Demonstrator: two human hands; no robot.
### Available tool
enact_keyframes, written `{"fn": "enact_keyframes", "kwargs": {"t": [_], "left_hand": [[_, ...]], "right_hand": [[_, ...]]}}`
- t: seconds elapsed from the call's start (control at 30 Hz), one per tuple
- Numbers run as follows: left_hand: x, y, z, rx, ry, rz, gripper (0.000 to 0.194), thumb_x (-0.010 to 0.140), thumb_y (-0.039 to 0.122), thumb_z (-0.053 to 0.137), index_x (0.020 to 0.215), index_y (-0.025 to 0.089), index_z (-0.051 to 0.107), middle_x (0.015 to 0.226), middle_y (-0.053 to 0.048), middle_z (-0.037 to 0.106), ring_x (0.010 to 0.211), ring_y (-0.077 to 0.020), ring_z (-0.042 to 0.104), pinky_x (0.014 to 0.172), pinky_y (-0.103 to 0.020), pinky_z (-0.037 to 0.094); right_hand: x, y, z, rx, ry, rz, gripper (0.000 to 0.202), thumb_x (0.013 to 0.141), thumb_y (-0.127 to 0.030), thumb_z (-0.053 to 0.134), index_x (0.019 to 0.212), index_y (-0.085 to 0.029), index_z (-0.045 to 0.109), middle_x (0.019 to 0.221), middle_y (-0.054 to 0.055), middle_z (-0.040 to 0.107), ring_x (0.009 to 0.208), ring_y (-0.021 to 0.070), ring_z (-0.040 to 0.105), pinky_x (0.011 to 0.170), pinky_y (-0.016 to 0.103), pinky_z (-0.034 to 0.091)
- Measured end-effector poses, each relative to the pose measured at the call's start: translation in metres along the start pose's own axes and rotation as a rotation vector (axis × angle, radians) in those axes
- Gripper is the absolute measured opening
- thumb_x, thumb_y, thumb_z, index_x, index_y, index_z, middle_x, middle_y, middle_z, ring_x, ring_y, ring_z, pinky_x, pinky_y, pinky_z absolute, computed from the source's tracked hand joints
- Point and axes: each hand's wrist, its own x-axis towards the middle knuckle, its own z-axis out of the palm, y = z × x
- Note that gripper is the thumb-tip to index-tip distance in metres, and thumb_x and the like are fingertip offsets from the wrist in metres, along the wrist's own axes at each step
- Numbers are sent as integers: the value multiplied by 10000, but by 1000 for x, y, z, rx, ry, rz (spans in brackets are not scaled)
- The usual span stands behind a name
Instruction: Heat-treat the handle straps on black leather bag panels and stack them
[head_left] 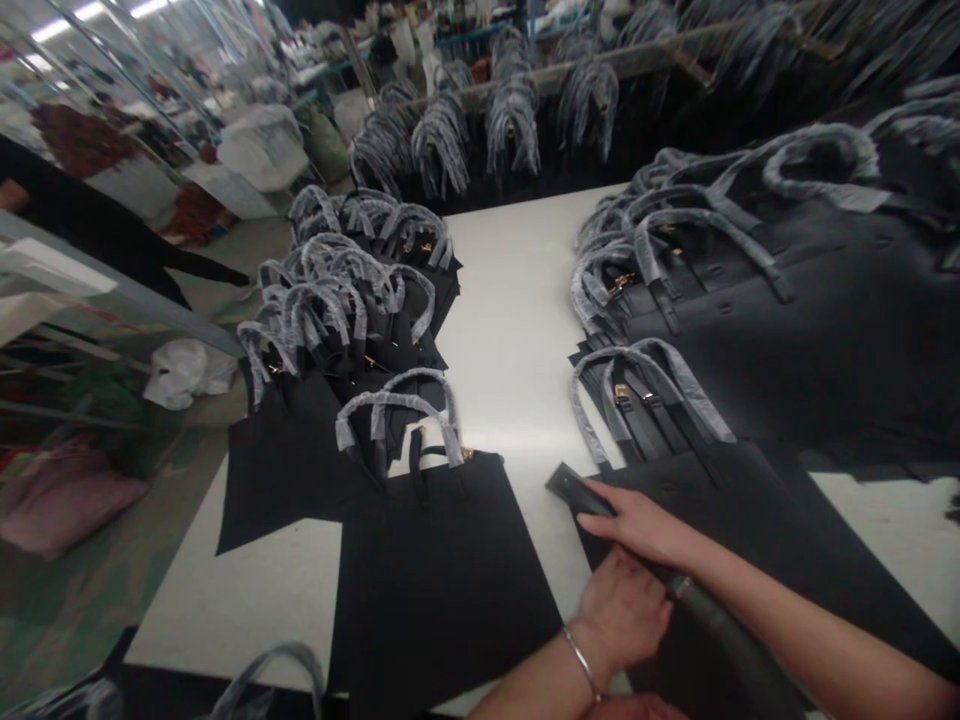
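Observation:
Just right of the table's middle, my right hand (634,522) is closed around the upper end of a long, folded black leather-like strip (724,620). A small shiny spot on the strip is too blurred to name. My left hand (626,608), with a silver bangle at the wrist, is curled into a closed shape against the strip just below the right one. Its fingertips are partly hidden. Beneath both hands lies a black bag panel (750,520) with plastic-wrapped handles (652,365) and a gold buckle. Another black bag panel (442,570) with wrapped handles lies to the left.
Piles of black panels with wrapped handles (345,280) line the white table's (517,330) left side, and larger stacks (847,300) cover the right. More wrapped handles (514,120) hang on a rack behind. A person in dark clothes (97,220) stands at left.

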Motion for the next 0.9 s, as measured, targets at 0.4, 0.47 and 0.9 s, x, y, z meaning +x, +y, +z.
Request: {"fn": "enact_keyframes", "kwargs": {"t": [0.4,0.47,0.9], "left_hand": [[1,-82,-72,-210,336,-428,194,934,156,471,1051,196,620,992,-57,595,952,-183,562,863,-339,498],[8,-104,-87,-172,223,-352,146,925,188,520,999,207,644,940,-36,602,910,-171,570,828,-306,493],[53,-156,-106,-101,-250,-44,145,904,291,581,820,206,662,813,6,572,820,-135,555,758,-212,417]], "right_hand": [[-49,45,-16,229,-30,138,775,820,-478,559,1480,-156,312,550,-36,611,447,157,594,419,227,457],[-55,45,-9,231,-61,128,768,821,-459,558,1481,-155,310,596,-29,620,447,146,587,421,222,452],[-43,30,11,216,-98,69,744,825,-395,574,1466,-100,338,684,6,632,443,126,567,453,229,465]]}}
